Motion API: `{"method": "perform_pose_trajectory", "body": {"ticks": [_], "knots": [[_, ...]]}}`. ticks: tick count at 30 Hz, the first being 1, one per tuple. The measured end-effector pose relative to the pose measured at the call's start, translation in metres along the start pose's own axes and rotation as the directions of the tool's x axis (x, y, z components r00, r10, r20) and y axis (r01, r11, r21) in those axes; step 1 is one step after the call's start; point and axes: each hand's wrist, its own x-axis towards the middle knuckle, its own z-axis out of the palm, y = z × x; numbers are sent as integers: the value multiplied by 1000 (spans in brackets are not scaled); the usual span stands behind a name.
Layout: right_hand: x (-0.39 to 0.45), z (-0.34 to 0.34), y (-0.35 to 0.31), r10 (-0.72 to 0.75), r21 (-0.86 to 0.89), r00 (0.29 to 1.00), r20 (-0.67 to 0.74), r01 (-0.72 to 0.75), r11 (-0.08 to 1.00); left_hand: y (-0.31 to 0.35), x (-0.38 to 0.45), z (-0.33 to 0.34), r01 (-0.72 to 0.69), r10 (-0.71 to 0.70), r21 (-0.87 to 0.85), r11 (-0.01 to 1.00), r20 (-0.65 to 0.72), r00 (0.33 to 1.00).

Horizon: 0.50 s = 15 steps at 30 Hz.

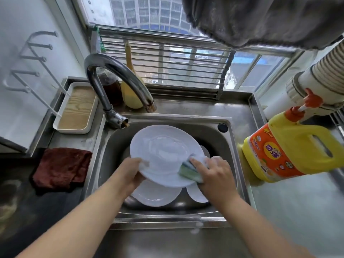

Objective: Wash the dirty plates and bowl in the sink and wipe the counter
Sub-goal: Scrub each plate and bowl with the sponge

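Over the steel sink I hold a large white plate, wet and soapy. My left hand grips its near left rim. My right hand holds a green and yellow sponge against the plate's near right rim, index finger stretched along the sponge. Under the held plate lie another white plate and a smaller white dish on the sink floor. Whether a bowl is among them I cannot tell.
A curved steel tap arches over the sink's back left. A dark red cloth lies on the left counter, a white tray behind it. A yellow detergent jug stands right of the sink. Bottles stand behind the tap.
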Motion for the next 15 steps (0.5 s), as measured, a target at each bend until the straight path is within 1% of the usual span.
{"method": "perform_pose_trajectory", "body": {"ticks": [2, 3, 5, 6, 7, 8, 10, 11, 12, 13, 15], "knots": [[3, 0, -28, 85, 51, 994, 64, -89, 995, -8, -6, 11, -28, 26, -107, 994, -20, 999], [2, -1, -47, 97, 87, 989, 115, -107, 990, -15, -9, 17, -33, 33, -129, 991, 0, 999], [-5, -1, -66, 55, 198, 971, 233, -103, 975, -21, -16, 23, -33, 38, -114, 993, 42, 998], [-10, -2, -60, 42, 230, 939, 342, -127, 965, -18, -17, 18, -46, 51, -105, 993, 42, 998], [-13, -6, -49, 26, 238, 890, 455, -150, 960, -14, -16, 12, -54, 60, -106, 993, 53, 997], [-15, -7, -35, 38, 209, 871, 489, -159, 965, -11, -15, 4, -50, 56, -101, 994, 50, 997], [-3, -2, -9, 148, 69, 858, 492, -208, 976, -9, -18, -4, -10, 13, -43, 999, 70, 997], [11, 2, -2, 214, 21, 837, 503, -259, 966, -11, -21, -2, 6, -6, -6, 1000, 105, 994], [27, 5, 0, 264, 12, 824, 502, -312, 950, -14, -24, 3, 18, -22, 28, 999, 144, 989], [44, 9, -6, 289, 39, 811, 508, -357, 933, -17, -28, 10, 24, -34, 62, 998, 169, 985], [69, 12, -33, 261, 211, 828, 496, -406, 889, -18, -32, 22, 26, -44, 92, 995, 198, 979]]}}
